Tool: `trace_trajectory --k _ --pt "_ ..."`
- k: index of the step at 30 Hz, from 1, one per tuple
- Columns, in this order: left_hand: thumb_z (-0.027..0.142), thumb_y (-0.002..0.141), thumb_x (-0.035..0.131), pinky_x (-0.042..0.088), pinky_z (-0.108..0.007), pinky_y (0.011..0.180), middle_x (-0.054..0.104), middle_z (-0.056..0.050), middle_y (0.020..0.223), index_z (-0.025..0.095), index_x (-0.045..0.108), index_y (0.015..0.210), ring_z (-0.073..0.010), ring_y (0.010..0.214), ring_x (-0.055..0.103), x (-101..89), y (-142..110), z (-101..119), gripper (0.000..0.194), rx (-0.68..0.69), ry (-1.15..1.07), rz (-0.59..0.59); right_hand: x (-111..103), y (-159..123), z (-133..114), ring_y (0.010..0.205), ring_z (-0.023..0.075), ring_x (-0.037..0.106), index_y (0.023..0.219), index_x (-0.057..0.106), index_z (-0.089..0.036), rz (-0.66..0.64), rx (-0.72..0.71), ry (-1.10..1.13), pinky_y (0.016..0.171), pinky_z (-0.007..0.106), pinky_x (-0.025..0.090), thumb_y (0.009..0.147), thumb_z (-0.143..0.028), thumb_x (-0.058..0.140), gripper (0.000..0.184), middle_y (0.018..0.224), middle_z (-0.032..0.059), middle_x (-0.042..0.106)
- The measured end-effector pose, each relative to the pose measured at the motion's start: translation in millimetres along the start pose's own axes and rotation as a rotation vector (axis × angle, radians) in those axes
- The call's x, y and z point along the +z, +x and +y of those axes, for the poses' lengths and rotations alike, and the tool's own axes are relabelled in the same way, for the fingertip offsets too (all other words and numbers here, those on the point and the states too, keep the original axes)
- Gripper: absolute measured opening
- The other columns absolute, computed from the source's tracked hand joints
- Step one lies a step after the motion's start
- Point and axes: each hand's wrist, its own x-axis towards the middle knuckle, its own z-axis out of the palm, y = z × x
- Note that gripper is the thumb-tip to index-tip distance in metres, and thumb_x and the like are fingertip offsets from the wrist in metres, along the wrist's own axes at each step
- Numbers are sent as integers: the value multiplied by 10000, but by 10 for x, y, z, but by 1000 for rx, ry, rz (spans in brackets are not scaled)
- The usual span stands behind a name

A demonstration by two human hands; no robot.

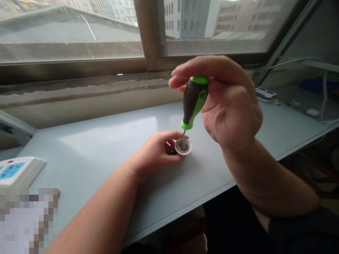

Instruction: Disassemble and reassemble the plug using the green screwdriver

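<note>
My right hand (227, 106) is closed around a short screwdriver (194, 100) with a black and green handle, held almost upright. Its metal tip stands in the middle of a small round metal disc (183, 146) on the pale grey table (106, 148). My left hand (156, 153) rests on the table with thumb and fingers pinched on the disc's left side. Something dark lies under the disc, mostly hidden by the fingers.
A white power strip with blue sockets (16, 171) lies at the table's left edge, above a blurred patch. Another power strip (265, 94) and a white mouse (312, 112) sit at the right. A window ledge (79, 90) runs behind the table.
</note>
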Motion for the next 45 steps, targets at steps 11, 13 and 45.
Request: trace_trajectory --k 11,13,45 --pt "134 770 724 479 -229 627 683 14 850 190 767 1128 -120 698 576 -2 -4 4 365 5 2 -1 16 31 -198 951 159 713 1052 750 -243 39 41 -79 826 316 624 1012 -275 691 79 1041 -10 745" --pt "137 773 728 470 -223 613 676 20 849 196 763 1156 -103 660 543 2 -3 -2 389 -4 -1 -5 19 26 -143 977 172 741 1123 751 -245 -2 33 51 850 338 648 1055 -285 581 187 1115 3 768" --pt "134 771 711 465 -230 613 668 18 855 191 758 1171 -100 642 531 -1 5 34 407 10 -3 -12 74 -32 -227 1049 181 757 1266 538 -319 64 166 42 711 283 660 954 -415 750 389 1351 8 611"
